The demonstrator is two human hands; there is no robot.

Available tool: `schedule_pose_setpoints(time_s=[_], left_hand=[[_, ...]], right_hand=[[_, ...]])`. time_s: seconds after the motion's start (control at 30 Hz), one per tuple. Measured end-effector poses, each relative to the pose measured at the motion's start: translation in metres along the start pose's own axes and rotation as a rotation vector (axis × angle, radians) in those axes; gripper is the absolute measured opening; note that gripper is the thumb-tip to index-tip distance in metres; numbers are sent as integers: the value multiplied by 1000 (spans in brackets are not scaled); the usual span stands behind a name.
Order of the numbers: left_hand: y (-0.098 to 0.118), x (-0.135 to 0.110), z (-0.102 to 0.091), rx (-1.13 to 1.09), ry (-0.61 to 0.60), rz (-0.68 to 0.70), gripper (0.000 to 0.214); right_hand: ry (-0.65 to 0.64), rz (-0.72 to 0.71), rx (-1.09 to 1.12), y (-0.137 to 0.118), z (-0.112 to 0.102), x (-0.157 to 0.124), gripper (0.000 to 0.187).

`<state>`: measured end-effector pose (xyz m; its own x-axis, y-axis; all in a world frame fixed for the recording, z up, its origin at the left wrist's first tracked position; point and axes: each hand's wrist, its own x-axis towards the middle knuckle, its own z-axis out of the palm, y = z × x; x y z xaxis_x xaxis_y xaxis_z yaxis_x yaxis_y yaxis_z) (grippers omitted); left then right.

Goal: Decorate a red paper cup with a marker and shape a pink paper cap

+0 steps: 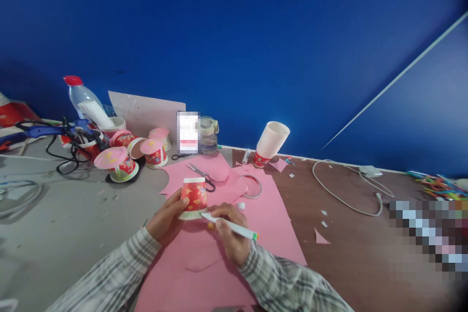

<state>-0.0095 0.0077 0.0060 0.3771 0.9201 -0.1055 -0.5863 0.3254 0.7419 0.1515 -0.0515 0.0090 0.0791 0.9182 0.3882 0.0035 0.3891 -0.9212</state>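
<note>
A red paper cup [193,197] stands upside down on a pink paper sheet [270,214]. My left hand [166,217] grips the cup from its left side. My right hand [230,234] is closed on a white marker pen [234,226] with a green end, its tip touching the sheet at the cup's rim. Scissors [201,175] lie on the pink paper just behind the cup, next to a metal ring [252,187] and a small white cap [241,206].
Several decorated cups with pink tops [120,161] sit at the back left beside a plastic bottle [86,102] and tangled cables [69,156]. A stack of paper cups [270,144] leans at the back centre. A white cable [343,190] and coloured sticks [437,185] lie to the right.
</note>
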Motion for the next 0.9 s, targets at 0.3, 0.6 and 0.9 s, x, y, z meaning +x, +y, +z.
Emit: schedule_pose_setpoints(time_s=[0.3,0.6,0.9], left_hand=[[-1,0,-3,4,4,-1,35],[0,0,-1,3,6,-6,36],[-1,0,-3,-12,-9,-9,34]], right_hand=[[5,-6,15,-1,-2,1,16],[-3,1,55,-3,-2,2,14],[38,89,66,1,-2,-1,12]])
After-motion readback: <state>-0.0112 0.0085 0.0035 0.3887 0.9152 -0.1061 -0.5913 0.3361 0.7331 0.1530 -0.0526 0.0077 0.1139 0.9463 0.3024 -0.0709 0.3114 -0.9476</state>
